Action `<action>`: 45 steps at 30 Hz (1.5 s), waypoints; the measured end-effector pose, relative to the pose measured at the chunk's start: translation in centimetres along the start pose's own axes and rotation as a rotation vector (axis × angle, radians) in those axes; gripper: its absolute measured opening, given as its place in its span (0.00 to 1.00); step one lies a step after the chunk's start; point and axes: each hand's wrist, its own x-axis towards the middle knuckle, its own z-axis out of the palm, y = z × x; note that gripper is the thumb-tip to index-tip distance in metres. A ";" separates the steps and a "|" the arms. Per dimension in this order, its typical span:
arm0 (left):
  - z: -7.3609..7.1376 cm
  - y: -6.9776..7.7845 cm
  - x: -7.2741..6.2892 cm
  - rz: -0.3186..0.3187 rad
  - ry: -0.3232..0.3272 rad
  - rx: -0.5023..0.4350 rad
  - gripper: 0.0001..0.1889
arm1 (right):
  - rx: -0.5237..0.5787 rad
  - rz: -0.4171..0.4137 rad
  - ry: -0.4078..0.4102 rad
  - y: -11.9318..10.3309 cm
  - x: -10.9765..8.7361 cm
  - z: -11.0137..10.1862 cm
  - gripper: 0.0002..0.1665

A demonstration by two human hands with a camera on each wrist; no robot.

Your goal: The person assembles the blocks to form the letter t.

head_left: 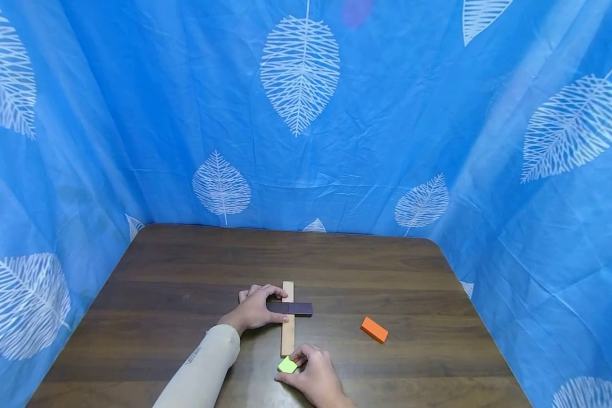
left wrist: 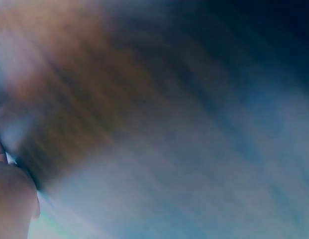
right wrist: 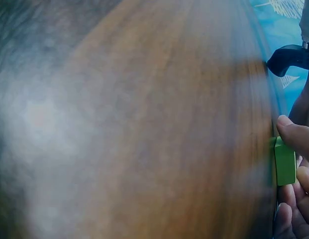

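Note:
A pale wooden strip (head_left: 288, 337) points away from me on the table, with a dark purple flat block (head_left: 301, 309) across it like a cross. Over the left part of the dark block is my left hand (head_left: 255, 309). Its thumb and forefinger are spread to either side of that block, fingertips at the strip's left edge. My right hand (head_left: 318, 374) pinches a small yellow-green block (head_left: 287, 365) between thumb and fingers, just off the strip's near end. In the right wrist view the green block (right wrist: 285, 162) shows at the right edge. The left wrist view is mostly blurred.
An orange rectangular block (head_left: 374, 330) lies on the brown wooden table (head_left: 209, 260), to the right of both hands. Blue curtains (head_left: 367, 141) with white leaf prints surround the back and sides of the table.

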 end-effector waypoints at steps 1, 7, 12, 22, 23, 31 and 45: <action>0.0 0.0 0.0 0.003 0.001 0.000 0.26 | 0.000 -0.001 0.000 0.0 0.0 0.0 0.22; 0.1 0.0 0.1 0.003 -0.002 -0.002 0.26 | -0.025 -0.036 -0.004 0.1 -0.1 -0.1 0.24; 0.1 0.0 0.1 -0.003 0.002 0.000 0.26 | -0.076 -0.128 0.025 0.2 -0.3 -0.3 0.26; 0.2 -0.1 0.1 -0.024 -0.006 0.018 0.26 | -0.173 -0.024 0.154 1.6 0.8 -4.4 0.25; 0.2 -0.1 0.1 -0.025 -0.007 0.015 0.26 | -0.191 -0.007 0.173 2.0 0.9 -5.0 0.27; 0.1 0.0 0.2 -0.013 -0.022 -0.019 0.26 | -0.210 0.132 0.278 5.0 1.3 -10.4 0.43; 0.1 0.2 0.0 -0.041 -0.024 -0.020 0.26 | -0.207 0.335 0.296 8.8 0.6 -13.4 0.42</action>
